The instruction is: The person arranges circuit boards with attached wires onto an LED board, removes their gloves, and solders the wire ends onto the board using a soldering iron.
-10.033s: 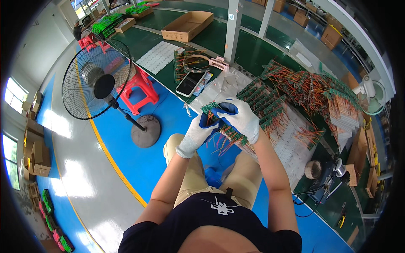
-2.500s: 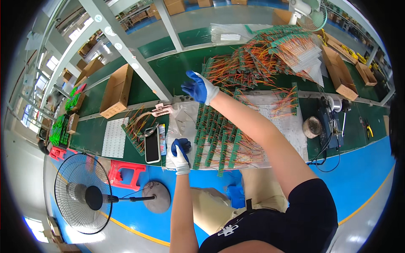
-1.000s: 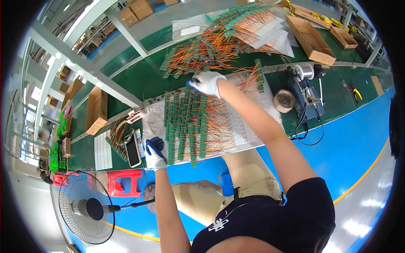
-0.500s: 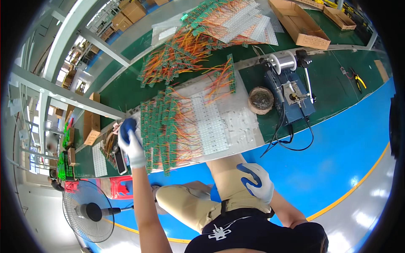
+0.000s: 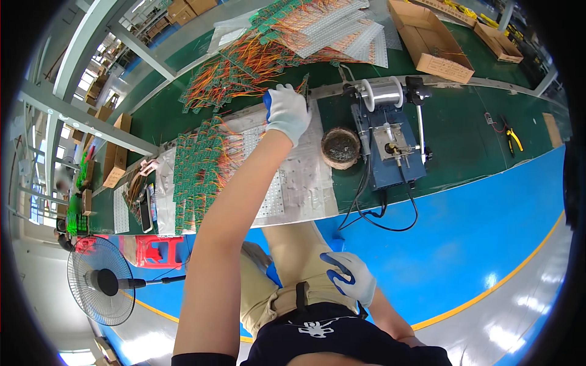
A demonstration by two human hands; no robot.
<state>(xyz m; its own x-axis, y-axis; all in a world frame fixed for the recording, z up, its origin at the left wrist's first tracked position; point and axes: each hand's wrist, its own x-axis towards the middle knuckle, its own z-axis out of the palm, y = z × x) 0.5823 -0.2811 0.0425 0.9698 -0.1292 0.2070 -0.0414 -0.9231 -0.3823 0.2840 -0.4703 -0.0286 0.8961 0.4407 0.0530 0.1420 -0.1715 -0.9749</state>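
My left hand (image 5: 287, 113), in a white glove with blue on the palm side, reaches over the table. Its fingers are closed about a narrow green circuit board strip (image 5: 304, 84), which the glove partly hides. Under my left forearm lie rows of green circuit boards (image 5: 195, 177) with orange and red wires, beside a white dotted sheet (image 5: 271, 198). My right hand (image 5: 353, 277), gloved alike, is held above my lap, off the table. Its fingers are loosely bent and apart, with nothing in them.
A blue machine (image 5: 390, 146) with a wire spool (image 5: 383, 94) stands right of a round pot (image 5: 340, 148). More wired boards (image 5: 226, 79) are heaped behind. Yellow-handled pliers (image 5: 513, 140), a cardboard tray (image 5: 430, 43), a phone (image 5: 145, 213) and a fan (image 5: 101, 280) are around.
My left hand has moved from the table's left side, across the boards, to the strip at the middle. My right hand stays above my lap. The whole view has shifted slightly.
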